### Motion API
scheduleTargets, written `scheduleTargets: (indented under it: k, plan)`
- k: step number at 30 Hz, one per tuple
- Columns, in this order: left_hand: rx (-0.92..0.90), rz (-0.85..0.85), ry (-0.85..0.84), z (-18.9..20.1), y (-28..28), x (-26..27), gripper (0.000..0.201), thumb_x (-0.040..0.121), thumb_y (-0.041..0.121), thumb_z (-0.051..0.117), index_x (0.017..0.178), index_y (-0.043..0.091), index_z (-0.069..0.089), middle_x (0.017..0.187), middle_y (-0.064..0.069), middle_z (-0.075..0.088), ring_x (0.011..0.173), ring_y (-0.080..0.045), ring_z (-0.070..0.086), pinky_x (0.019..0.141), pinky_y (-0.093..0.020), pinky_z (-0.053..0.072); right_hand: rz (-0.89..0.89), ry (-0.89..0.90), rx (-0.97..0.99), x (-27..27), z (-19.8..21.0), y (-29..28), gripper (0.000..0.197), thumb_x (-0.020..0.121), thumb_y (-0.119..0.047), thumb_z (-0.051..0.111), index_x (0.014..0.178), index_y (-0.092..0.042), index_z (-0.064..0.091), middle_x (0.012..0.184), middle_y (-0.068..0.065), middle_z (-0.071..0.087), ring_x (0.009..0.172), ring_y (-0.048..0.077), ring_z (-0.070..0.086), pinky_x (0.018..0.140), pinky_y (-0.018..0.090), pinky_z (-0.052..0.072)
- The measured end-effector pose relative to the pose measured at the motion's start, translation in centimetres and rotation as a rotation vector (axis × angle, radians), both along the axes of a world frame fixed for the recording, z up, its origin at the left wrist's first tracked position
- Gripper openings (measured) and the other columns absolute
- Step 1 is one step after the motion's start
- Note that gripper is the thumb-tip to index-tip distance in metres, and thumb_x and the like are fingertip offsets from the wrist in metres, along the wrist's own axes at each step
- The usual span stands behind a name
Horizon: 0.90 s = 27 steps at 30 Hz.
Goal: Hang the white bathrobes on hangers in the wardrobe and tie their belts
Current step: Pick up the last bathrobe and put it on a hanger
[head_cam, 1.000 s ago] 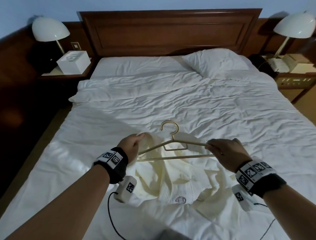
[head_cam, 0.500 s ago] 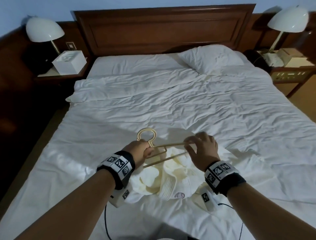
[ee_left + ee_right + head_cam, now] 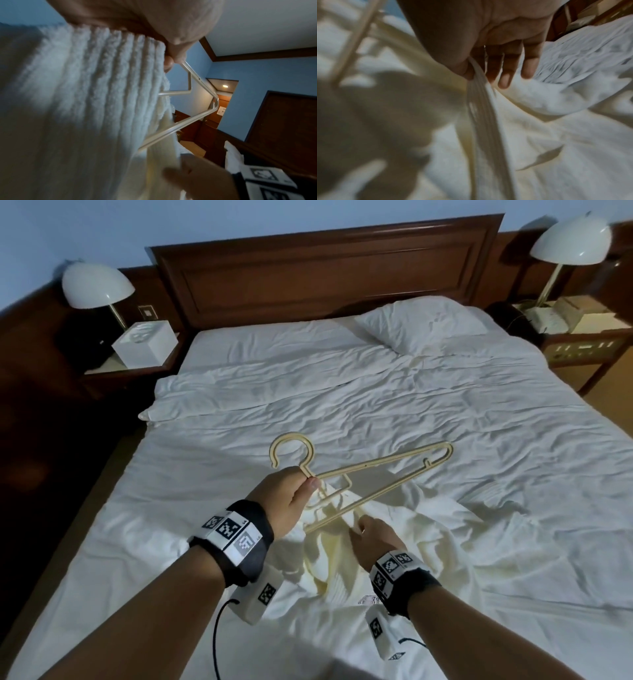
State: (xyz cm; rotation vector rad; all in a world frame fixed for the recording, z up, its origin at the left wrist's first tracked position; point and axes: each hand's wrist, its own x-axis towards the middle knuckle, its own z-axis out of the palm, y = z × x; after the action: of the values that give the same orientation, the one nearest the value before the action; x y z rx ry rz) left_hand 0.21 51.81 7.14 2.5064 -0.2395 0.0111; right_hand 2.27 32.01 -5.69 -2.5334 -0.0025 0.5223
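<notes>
A cream plastic hanger [image 3: 370,474] is held above the bed, hook up and to the left, one arm pointing right. My left hand [image 3: 294,491] grips it at the base of the hook; the same hanger [image 3: 197,108] and hand [image 3: 171,59] show in the left wrist view. A white ribbed bathrobe [image 3: 346,546] lies crumpled on the sheet under the hanger, one edge lifted. My right hand [image 3: 368,534] pinches that ribbed edge [image 3: 477,86] between thumb [image 3: 467,71] and fingers [image 3: 505,79]. The other hanger arm is partly hidden in the robe.
The wide bed [image 3: 479,474] has rumpled white sheets and a pillow [image 3: 421,326] at the head. A wooden headboard [image 3: 325,268] stands behind. Nightstands with lamps [image 3: 97,285] [image 3: 572,241] flank it; a white box [image 3: 144,344] sits on the left one.
My right hand let go of the hanger and dropped to pinch the robe's edge. My left hand moved to the hook's base and swung the hanger up and rightward.
</notes>
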Motion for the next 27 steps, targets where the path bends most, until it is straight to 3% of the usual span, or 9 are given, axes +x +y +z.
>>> scheduleTargets:
  k: [5, 7, 9, 12, 14, 16, 21, 24, 27]
  plan:
    - [0.124, -0.106, 0.072, -1.1, 2.8, -0.7, 0.035, 0.098, 0.044, 0.034, 0.080, 0.019, 0.048, 0.080, 0.007, 0.049, 0.074, -0.013, 0.050, 0.072, -0.028, 0.039, -0.145, -0.116, -0.067, 1.1, 0.3, -4.5, 0.031, 0.088, -0.044, 0.055, 0.105, -0.018, 0.060, 0.107, 0.007, 0.065, 0.102, 0.031, 0.062, 0.080, 0.032, 0.046]
    - [0.212, -0.168, 0.069, -2.0, 4.2, -1.1, 0.045, 0.091, 0.060, 0.021, 0.078, 0.024, 0.046, 0.081, 0.011, 0.044, 0.073, -0.010, 0.046, 0.072, -0.025, 0.036, -0.246, -0.159, 0.022, 1.1, 1.2, -7.0, 0.019, 0.083, -0.037, 0.063, 0.089, -0.019, 0.059, 0.091, 0.007, 0.064, 0.091, 0.032, 0.063, 0.069, 0.030, 0.042]
    - [0.365, -0.187, 0.113, -2.7, 5.3, -1.4, 0.057, 0.087, 0.068, 0.014, 0.080, 0.024, 0.050, 0.087, 0.008, 0.046, 0.076, -0.012, 0.050, 0.075, -0.030, 0.042, -0.253, -0.219, 0.045, 1.7, 2.0, -9.3, 0.025, 0.076, -0.021, 0.066, 0.069, -0.016, 0.044, 0.070, 0.003, 0.052, 0.073, 0.031, 0.055, 0.055, 0.031, 0.033]
    - [0.573, -0.138, 0.212, -3.0, 5.1, -1.5, 0.045, 0.098, 0.051, 0.028, 0.100, 0.021, 0.060, 0.105, -0.001, 0.060, 0.090, -0.022, 0.059, 0.080, -0.032, 0.049, -0.268, -0.415, 0.076, 2.9, 4.2, -10.9, 0.037, 0.070, -0.005, 0.066, 0.062, -0.015, 0.031, 0.060, 0.003, 0.041, 0.058, 0.026, 0.040, 0.049, 0.032, 0.026]
    - [0.586, -0.075, 0.166, -3.1, 4.1, -1.2, 0.037, 0.100, 0.042, 0.033, 0.112, 0.019, 0.059, 0.124, -0.004, 0.054, 0.102, -0.027, 0.058, 0.087, -0.035, 0.049, -0.313, -0.511, 0.130, 3.1, 6.4, -10.4, 0.033, 0.070, -0.001, 0.061, 0.063, -0.014, 0.031, 0.058, 0.004, 0.038, 0.055, 0.024, 0.033, 0.048, 0.031, 0.025]
    - [0.526, 0.024, 0.136, -3.0, 3.3, -0.7, 0.037, 0.100, 0.040, 0.034, 0.115, 0.017, 0.059, 0.126, -0.007, 0.050, 0.100, -0.027, 0.056, 0.085, -0.034, 0.047, -0.263, -0.507, 0.194, 2.4, 8.1, -9.0, 0.029, 0.071, -0.004, 0.059, 0.064, -0.015, 0.033, 0.056, 0.002, 0.038, 0.054, 0.021, 0.033, 0.048, 0.030, 0.025]
    - [0.214, 0.090, 0.057, -3.4, 2.6, 0.0, 0.038, 0.096, 0.042, 0.044, 0.081, 0.012, 0.062, 0.076, 0.000, 0.056, 0.069, -0.020, 0.054, 0.063, -0.029, 0.042, 0.442, -0.106, 0.027, -1.9, 6.9, -5.9, 0.020, 0.078, -0.029, 0.066, 0.073, -0.030, 0.046, 0.074, -0.011, 0.051, 0.067, 0.005, 0.048, 0.065, 0.022, 0.039]
    - [0.147, 0.012, 0.067, -3.6, 1.6, -0.7, 0.031, 0.095, 0.036, 0.053, 0.080, 0.011, 0.063, 0.068, 0.009, 0.046, 0.063, -0.008, 0.046, 0.058, -0.012, 0.034, 0.340, -0.427, 0.199, -2.5, 5.7, -4.5, 0.022, 0.079, -0.038, 0.067, 0.095, -0.031, 0.053, 0.097, -0.010, 0.046, 0.084, 0.005, 0.050, 0.077, 0.023, 0.043]
    - [0.075, -0.017, 0.027, -3.8, 0.4, -1.5, 0.021, 0.093, 0.028, 0.057, 0.083, 0.012, 0.067, 0.068, 0.013, 0.044, 0.064, -0.009, 0.047, 0.059, -0.011, 0.032, 0.356, -0.623, 0.211, -1.8, 6.0, -2.9, 0.043, 0.079, -0.047, 0.064, 0.117, -0.028, 0.059, 0.121, 0.000, 0.043, 0.112, 0.018, 0.047, 0.095, 0.030, 0.040]
